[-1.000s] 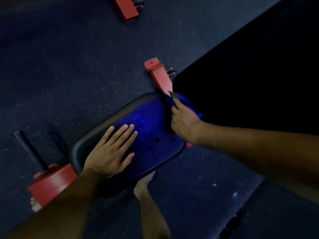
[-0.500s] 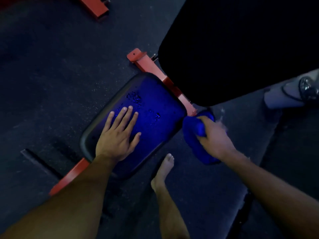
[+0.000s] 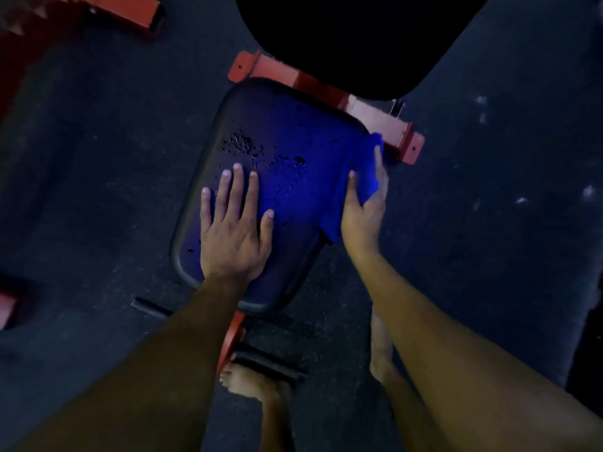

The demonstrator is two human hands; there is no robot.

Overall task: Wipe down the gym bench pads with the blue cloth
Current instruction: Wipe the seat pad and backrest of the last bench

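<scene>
Blue cloth (image 3: 360, 177) sits bunched against the right edge of the seat pad (image 3: 287, 151), and that is where we have it working: our right hand (image 3: 362, 213) grips it, fingers curled round the far side of the wad and the thumb laid along the near side, so the fabric is pinched against the pad's rim. We judge this hold suits wiping the side wall, since a flat palm could not follow that curved edge.

Our left hand (image 3: 233, 230) lies flat on the near half of the pad, fingers straight and slightly spread, holding nothing. It looks placed there to steady us, and perhaps the pad, while we lean over.

Droplets (image 3: 243, 146) bead on the pad's top just beyond the left fingertips, apart from the cloth, so we judge the top surface is not yet wiped dry. The larger back pad (image 3: 342, 37) rises dark beyond the red frame bracket (image 3: 385, 125), untouched by either hand. Our bare feet stand on the floor (image 3: 98, 158) below the pad's near end, on either side of the frame.
</scene>
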